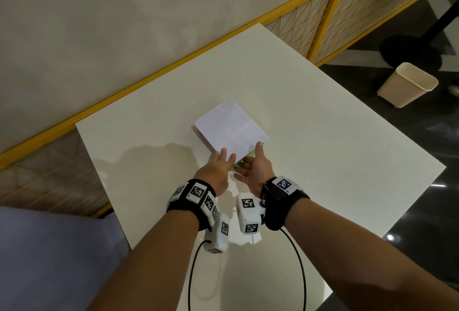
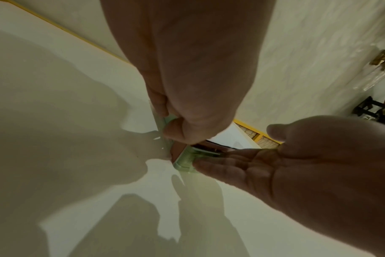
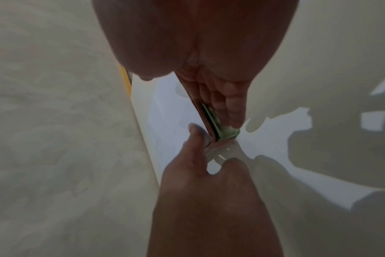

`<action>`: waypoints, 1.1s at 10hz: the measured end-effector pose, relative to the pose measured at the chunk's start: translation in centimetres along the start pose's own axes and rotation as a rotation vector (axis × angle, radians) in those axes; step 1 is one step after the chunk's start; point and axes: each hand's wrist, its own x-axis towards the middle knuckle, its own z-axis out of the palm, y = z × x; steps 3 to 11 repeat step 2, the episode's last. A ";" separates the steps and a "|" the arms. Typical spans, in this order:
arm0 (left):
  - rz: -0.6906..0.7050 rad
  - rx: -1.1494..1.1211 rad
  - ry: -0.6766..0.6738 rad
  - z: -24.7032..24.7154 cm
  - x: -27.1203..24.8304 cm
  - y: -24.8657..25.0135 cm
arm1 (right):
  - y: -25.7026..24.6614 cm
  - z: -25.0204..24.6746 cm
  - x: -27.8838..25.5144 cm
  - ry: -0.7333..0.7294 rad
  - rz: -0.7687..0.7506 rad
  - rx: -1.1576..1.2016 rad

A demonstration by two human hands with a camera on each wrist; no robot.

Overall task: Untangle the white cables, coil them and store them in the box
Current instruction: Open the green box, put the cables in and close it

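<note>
A flat box with a white lid [image 1: 231,129] lies in the middle of the white table [image 1: 335,142]; its pale green, see-through side shows at the near corner [image 2: 185,161] [image 3: 228,133]. My left hand [image 1: 224,161] lays its fingers on the lid's near corner, and its thumb [image 2: 171,128] presses the edge from the side, pinching the corner. My right hand [image 1: 250,164] lies with straight fingers [image 2: 213,163] along the box's near side, thumb up at the lid's edge. No white cable is in view.
A yellow-framed mesh fence [image 1: 305,27] runs along the table's far edge below a pale wall. On the dark floor to the right stand a cream bin [image 1: 407,84] and a black stand base [image 1: 409,52]. Black wrist-camera leads hang below my forearms.
</note>
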 end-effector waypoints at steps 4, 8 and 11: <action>0.021 -0.039 0.041 -0.4 -0.2 -0.1 | -0.4 -0.9 0.6 0.074 -0.052 -0.013; 0.021 -0.039 0.041 -0.4 -0.2 -0.1 | -0.4 -0.9 0.6 0.074 -0.052 -0.013; 0.021 -0.039 0.041 -0.4 -0.2 -0.1 | -0.4 -0.9 0.6 0.074 -0.052 -0.013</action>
